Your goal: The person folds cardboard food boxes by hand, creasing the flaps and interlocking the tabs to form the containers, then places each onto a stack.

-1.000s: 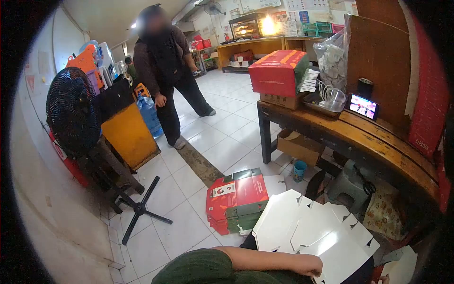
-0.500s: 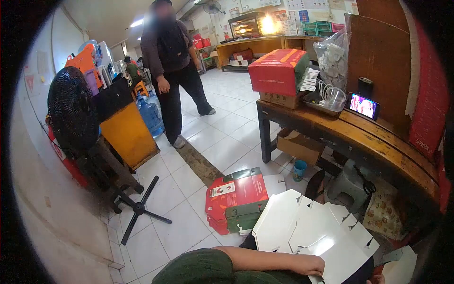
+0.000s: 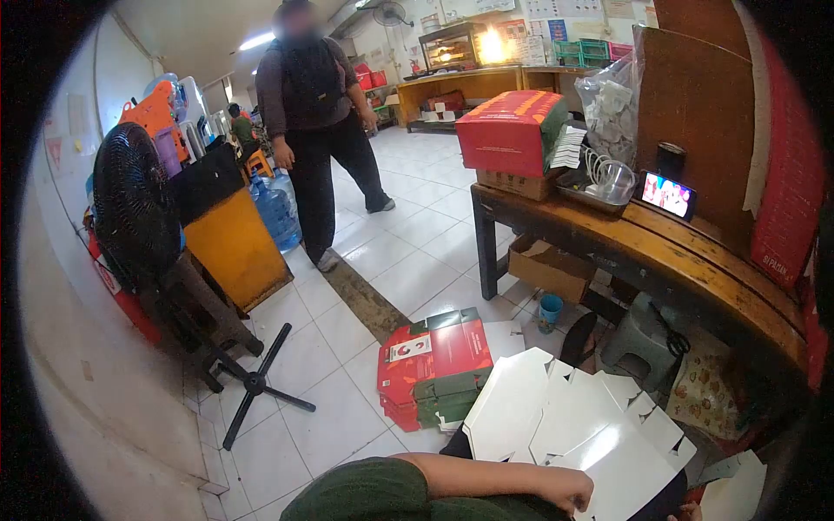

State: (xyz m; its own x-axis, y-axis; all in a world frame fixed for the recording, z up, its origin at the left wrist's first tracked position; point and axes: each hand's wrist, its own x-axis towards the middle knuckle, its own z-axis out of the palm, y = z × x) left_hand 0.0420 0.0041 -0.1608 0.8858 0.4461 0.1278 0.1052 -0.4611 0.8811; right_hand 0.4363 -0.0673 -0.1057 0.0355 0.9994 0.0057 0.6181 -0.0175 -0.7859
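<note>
A flat, unfolded cardboard box blank [image 3: 599, 434], white side up with cut slots along its edge, lies across my lap. My left hand [image 3: 569, 491] rests at its lower edge with the fingers curled closed; what they hold, if anything, is hidden. Only a little of my right hand [image 3: 689, 511] shows at the bottom edge of the head view, close to the blank's right corner, its fingers mostly cut off. On the floor ahead lies a stack of flattened red and green boxes [image 3: 443, 352].
A wooden bench [image 3: 660, 252] at right bears a red box [image 3: 508, 130], a lit phone [image 3: 667, 194] and a plastic bag [image 3: 611, 108]. A black fan [image 3: 135, 204] stands left. A person [image 3: 317, 130] stands ahead. A blue cup [image 3: 549, 313] is on the floor.
My left hand has shifted slightly, its wrist bending, while the blank stays where it was. The standing person has turned a little and moved their arms.
</note>
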